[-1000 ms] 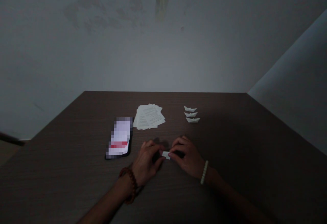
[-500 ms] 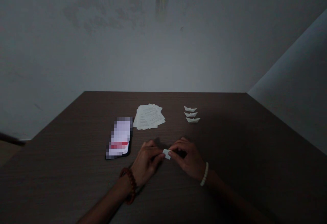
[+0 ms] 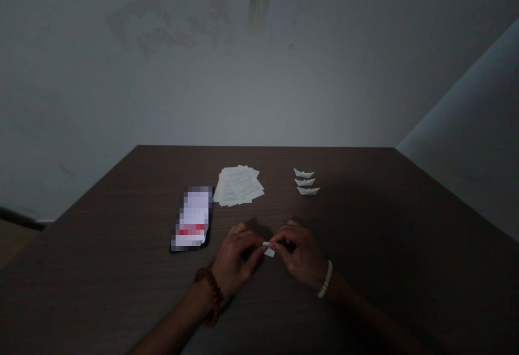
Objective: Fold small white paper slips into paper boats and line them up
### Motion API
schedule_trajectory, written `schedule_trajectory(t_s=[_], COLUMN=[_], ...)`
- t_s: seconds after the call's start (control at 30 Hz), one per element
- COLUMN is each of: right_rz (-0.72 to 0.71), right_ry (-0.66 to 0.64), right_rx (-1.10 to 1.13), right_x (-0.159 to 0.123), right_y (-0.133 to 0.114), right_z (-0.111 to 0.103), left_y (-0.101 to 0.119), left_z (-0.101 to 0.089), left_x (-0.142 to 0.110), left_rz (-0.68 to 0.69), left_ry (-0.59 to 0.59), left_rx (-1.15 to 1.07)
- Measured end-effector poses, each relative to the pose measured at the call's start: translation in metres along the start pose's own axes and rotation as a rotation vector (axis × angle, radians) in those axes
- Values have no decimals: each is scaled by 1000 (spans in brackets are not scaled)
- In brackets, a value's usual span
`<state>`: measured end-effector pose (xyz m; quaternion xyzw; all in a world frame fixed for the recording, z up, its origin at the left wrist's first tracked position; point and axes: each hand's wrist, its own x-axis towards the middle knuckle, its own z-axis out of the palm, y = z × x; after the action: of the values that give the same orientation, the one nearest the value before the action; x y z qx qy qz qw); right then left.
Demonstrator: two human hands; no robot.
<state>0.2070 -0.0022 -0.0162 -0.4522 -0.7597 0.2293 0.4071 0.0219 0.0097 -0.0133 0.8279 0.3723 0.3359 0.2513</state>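
Your left hand (image 3: pixel 235 260) & right hand (image 3: pixel 300 255) meet low over the dark surface (image 3: pixel 389 236), fingers of both pinched on a small folded paper scrap (image 3: pixel 268 249) btwn them. Phone (image 3: pixel 193 218), paper stack (image 3: pixel 239 185), 3 paper boats (image 3: pixel 306 181) lie beyond.

Most of the small paper piece (image 3: pixel 268 250) is covered by the fingers (image 3: pixel 254 249) pinching it, so its fold cannot be told. The phone (image 3: pixel 192 219) screen, left of the fingers, is blurred. Print on the sheets (image 3: pixel 239 185) beyond cannot be read.
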Motion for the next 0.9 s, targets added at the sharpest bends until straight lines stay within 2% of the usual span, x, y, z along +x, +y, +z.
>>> schedule_trajectory(t_s=[0.3, 0.4, 0.6, 0.9], right_rz=[118, 78, -31, 140], right_ry=[32, 43, 30, 53], right_rx=[24, -5, -23, -8], right_x=[-3, -2, -1, -1], right_y=[3, 2, 3, 0], right_z=[1, 0, -2, 1], left_y=[0, 2, 6, 5], left_z=[-3, -3, -1, -5], left_x=[-1, -1, 0, 1], left_rz=[-28, -25, 27, -71], left_ry=[34, 22, 71, 126], left_rx=[-50, -45, -73, -130])
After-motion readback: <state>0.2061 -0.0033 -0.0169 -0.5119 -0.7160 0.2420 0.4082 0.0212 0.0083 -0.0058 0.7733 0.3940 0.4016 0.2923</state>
